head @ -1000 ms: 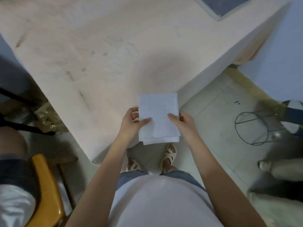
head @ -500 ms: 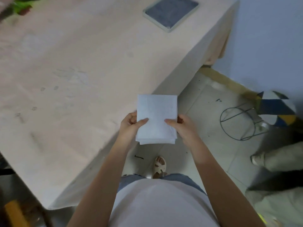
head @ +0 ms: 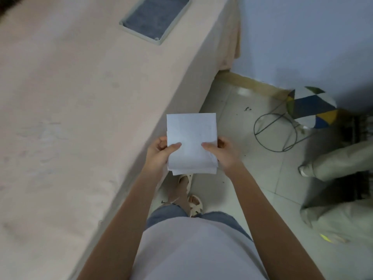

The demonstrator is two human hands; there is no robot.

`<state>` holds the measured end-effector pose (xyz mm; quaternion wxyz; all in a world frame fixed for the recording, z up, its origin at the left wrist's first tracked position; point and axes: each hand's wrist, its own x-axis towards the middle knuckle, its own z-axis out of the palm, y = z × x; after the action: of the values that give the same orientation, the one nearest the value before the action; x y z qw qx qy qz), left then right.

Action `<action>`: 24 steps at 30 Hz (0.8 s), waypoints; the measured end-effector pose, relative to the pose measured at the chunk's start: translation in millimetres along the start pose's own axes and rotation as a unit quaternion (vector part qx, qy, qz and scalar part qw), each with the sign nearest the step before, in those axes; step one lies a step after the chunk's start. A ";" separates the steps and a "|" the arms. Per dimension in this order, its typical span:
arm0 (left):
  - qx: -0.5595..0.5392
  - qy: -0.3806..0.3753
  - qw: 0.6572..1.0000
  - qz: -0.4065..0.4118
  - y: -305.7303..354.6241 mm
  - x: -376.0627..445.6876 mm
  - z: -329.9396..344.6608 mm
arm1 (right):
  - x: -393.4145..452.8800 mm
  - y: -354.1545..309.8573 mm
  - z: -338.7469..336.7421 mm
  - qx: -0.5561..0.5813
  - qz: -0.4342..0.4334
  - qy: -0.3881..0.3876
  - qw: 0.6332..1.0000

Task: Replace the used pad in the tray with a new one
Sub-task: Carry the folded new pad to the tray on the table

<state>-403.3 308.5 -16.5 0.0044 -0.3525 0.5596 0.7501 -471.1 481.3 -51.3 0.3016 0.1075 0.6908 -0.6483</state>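
New pad: folded white pad held out in front of the body, over the floor just off the table's corner, folded in several layers with the lower edges fanning a little.
Left hand: left hand grips the pad's left edge, thumb pressed flat on top, fingers curled underneath.
Right hand: right hand mirrors it on the right edge, thumb on top, fingers tucked behind the pad.
Tray: grey tray sits at the far end of the table, well apart from the hands, close to the table's right edge.
Used pad: a dark blue-grey pad fills the tray, lying flat inside the rim, so the old one looks to be in place and not yet lifted out.
Done so far: the fresh pad is in hand and that's about it, judging by how things lie.
Left to do: reach the tray, take out the dark pad, open the white one up and lay it flat inside; the bulk of the job is ahead.
Watch for: both hands are busy with the new pad, so one has to let go, or the pad be set down, before the old one can come out.
Surroundings: tiled floor, a wire stool with a patterned seat to the right, and another person's legs at the right edge.
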 end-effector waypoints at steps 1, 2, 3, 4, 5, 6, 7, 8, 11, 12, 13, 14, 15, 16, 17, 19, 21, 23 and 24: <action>0.005 -0.005 1.000 -0.002 2.6 6.1 2.7 | 3.8 -2.2 -2.1 -0.003 -0.006 0.008 1.000; 0.010 -0.010 1.000 -0.004 5.5 12.9 5.8 | 8.6 -4.6 -3.6 -0.002 -0.010 0.017 1.000; 0.015 -0.016 1.000 -0.005 8.7 20.2 8.6 | 13.4 -7.6 -4.8 0.004 -0.012 0.028 1.000; 0.020 -0.024 0.999 -0.006 12.1 28.4 11.4 | 18.2 -11.5 -5.5 0.009 -0.014 0.037 0.999; 0.025 -0.032 0.999 -0.006 16.7 36.9 14.4 | 24.0 -15.7 -5.9 0.011 -0.016 0.044 0.999; 0.029 -0.039 0.999 -0.005 21.5 46.4 17.4 | 29.9 -20.6 -6.4 0.013 -0.017 0.050 0.999; 0.034 -0.044 0.998 -0.004 26.7 56.2 20.0 | 36.2 -26.2 -7.1 0.015 -0.014 0.056 0.998; 0.038 -0.049 0.998 -0.002 32.0 66.6 23.1 | 42.8 -32.6 -8.1 0.021 -0.009 0.063 0.998; 0.033 -0.068 0.997 0.004 48.6 95.2 32.3 | 63.2 -57.5 -9.0 0.035 -0.010 0.079 0.996; 0.028 -0.071 0.997 0.006 54.1 104.5 34.9 | 70.4 -66.0 -8.2 0.034 -0.012 0.082 0.996; 0.026 -0.070 0.997 0.007 59.7 113.8 36.8 | 78.1 -72.9 -7.1 0.033 -0.014 0.084 0.996; 0.027 -0.068 0.997 0.008 64.8 123.5 38.1 | 85.9 -79.0 -5.3 0.034 -0.013 0.087 0.996; 0.029 -0.068 0.997 0.009 69.9 132.4 39.3 | 92.9 -84.9 -2.9 0.035 -0.010 0.089 0.995; 0.031 -0.069 0.997 0.011 74.2 141.4 39.9 | 99.6 -90.7 -0.6 0.034 -0.008 0.090 0.995; 0.034 -0.072 0.997 0.012 78.5 150.0 40.8 | 105.8 -96.0 1.5 0.032 -0.010 0.092 0.995; 0.041 -0.080 0.996 0.011 85.2 165.5 42.6 | 117.5 -103.6 3.8 0.031 -0.015 0.099 0.994; 0.045 -0.087 0.995 0.010 90.1 178.7 44.0 | 126.8 -109.3 4.7 0.030 -0.017 0.109 0.993; 0.042 -0.094 0.995 0.011 94.1 188.8 45.7 | 134.4 -114.7 5.3 0.034 -0.021 0.114 0.993; 0.041 -0.094 0.995 0.011 95.5 193.1 46.5 | 137.9 -117.3 5.1 0.032 -0.023 0.113 0.993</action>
<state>-611.1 237.0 -33.8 0.0634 -0.2735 0.5909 0.7563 -642.5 427.1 -30.4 0.2027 0.1737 0.7020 -0.6602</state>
